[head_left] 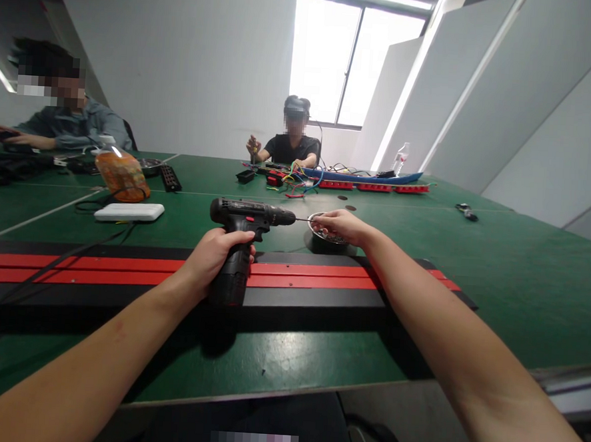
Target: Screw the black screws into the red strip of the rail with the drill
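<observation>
Forearms (pixel 118 343) nearest | left grip (pixel 218 253) holding drill (pixel 240 212) by handle | bit (pixel 303 219) reaching narrowly pinched right grip (pixel 341 226)

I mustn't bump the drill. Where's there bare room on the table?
The table is bare right of the long rail, back to the small dark object, and nearly so between rail and near edge. Crowded: around the metal bowl, right hand, left hand and drill; also the wires opposite.
</observation>
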`<move>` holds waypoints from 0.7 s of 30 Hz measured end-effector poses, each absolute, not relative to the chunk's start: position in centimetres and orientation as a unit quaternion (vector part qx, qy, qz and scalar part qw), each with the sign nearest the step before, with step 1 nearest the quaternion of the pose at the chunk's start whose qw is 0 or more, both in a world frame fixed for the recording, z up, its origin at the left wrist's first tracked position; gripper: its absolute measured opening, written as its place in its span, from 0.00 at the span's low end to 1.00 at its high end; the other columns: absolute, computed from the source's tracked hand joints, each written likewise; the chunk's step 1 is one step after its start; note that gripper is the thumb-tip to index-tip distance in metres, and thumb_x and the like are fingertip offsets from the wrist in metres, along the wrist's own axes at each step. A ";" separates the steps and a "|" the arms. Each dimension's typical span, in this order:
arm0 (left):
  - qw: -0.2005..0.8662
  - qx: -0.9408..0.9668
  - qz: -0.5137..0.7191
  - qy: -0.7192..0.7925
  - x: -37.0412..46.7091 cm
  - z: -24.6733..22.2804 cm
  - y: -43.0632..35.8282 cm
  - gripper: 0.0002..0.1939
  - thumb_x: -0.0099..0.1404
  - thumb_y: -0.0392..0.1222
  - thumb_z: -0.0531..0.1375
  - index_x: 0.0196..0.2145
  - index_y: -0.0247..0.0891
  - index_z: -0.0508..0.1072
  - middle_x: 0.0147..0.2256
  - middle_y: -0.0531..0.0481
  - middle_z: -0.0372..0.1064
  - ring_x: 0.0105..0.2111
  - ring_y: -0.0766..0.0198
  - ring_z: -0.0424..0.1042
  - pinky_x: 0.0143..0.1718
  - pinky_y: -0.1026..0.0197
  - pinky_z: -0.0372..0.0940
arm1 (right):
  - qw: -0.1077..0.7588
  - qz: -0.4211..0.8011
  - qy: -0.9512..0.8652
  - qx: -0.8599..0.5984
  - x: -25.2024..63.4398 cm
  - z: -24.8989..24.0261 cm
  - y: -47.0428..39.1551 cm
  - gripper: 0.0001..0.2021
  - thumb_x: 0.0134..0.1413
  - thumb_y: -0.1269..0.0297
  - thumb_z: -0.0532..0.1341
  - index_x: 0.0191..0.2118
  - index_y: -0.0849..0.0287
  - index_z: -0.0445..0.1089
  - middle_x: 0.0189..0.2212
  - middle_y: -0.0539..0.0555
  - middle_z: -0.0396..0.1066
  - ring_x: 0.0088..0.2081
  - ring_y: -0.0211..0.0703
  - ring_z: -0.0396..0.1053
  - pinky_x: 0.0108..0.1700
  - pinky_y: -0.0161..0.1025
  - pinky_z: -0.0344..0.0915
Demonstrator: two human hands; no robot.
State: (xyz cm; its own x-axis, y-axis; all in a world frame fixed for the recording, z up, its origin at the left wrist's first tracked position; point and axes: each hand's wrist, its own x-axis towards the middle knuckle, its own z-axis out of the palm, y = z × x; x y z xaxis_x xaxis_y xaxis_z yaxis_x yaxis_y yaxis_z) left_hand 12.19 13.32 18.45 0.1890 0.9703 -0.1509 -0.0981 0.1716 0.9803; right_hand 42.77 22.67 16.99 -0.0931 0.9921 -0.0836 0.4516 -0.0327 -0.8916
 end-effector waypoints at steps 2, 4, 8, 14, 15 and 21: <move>0.613 0.472 0.434 0.462 12.2 18.5 13.3 0.12 0.57 0.44 0.65 0.30 0.30 0.72 0.25 0.46 0.70 0.19 0.62 0.71 0.19 0.62 0.65 | 0.327 0.425 -0.617 -0.576 42.9 16.9 22.8 0.15 0.57 0.54 0.65 0.35 0.64 0.76 0.28 0.56 0.73 0.21 0.32 0.61 0.22 0.30 0.58; 0.615 0.471 0.432 0.462 12.2 18.6 13.3 0.12 0.57 0.44 0.64 0.29 0.30 0.72 0.25 0.45 0.70 0.19 0.61 0.71 0.19 0.62 0.65 | 0.327 0.436 -0.619 -0.567 43.0 16.8 23.0 0.14 0.58 0.55 0.64 0.35 0.64 0.76 0.28 0.55 0.73 0.21 0.31 0.60 0.21 0.29 0.57; 0.613 0.470 0.434 0.464 12.2 18.6 13.3 0.12 0.56 0.44 0.65 0.29 0.29 0.73 0.25 0.45 0.70 0.19 0.62 0.71 0.20 0.62 0.66 | 0.331 0.444 -0.606 -0.571 43.2 16.5 23.3 0.12 0.58 0.57 0.65 0.35 0.63 0.76 0.28 0.56 0.74 0.22 0.32 0.62 0.24 0.30 0.60; 0.613 0.474 0.431 0.462 12.1 18.4 13.3 0.13 0.56 0.45 0.65 0.29 0.29 0.73 0.24 0.44 0.70 0.19 0.61 0.71 0.20 0.62 0.66 | 0.342 0.475 -0.608 -0.537 43.4 16.3 23.6 0.10 0.58 0.60 0.65 0.34 0.63 0.76 0.31 0.57 0.74 0.23 0.32 0.63 0.25 0.30 0.62; 0.613 0.474 0.431 0.462 12.1 18.5 13.3 0.13 0.56 0.45 0.65 0.28 0.29 0.73 0.24 0.44 0.70 0.19 0.61 0.71 0.20 0.62 0.66 | 0.343 0.477 -0.612 -0.530 43.4 16.2 23.6 0.10 0.58 0.60 0.65 0.34 0.63 0.76 0.31 0.57 0.74 0.23 0.33 0.63 0.24 0.30 0.61; 0.604 0.467 0.444 0.469 12.3 18.7 13.1 0.13 0.54 0.44 0.66 0.31 0.29 0.73 0.26 0.44 0.72 0.20 0.62 0.71 0.21 0.62 0.66 | 0.337 0.473 -0.616 -0.532 43.8 15.8 24.1 0.11 0.56 0.59 0.66 0.36 0.63 0.76 0.26 0.55 0.71 0.23 0.34 0.62 0.26 0.31 0.63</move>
State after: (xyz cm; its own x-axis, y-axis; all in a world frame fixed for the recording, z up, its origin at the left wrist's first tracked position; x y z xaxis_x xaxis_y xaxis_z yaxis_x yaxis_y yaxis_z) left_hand 12.34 13.12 18.69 0.1658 0.9746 -0.1505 -0.0981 0.1681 0.9809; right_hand 43.79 24.14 15.80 -0.2063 0.9746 -0.0874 0.3367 -0.0131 -0.9415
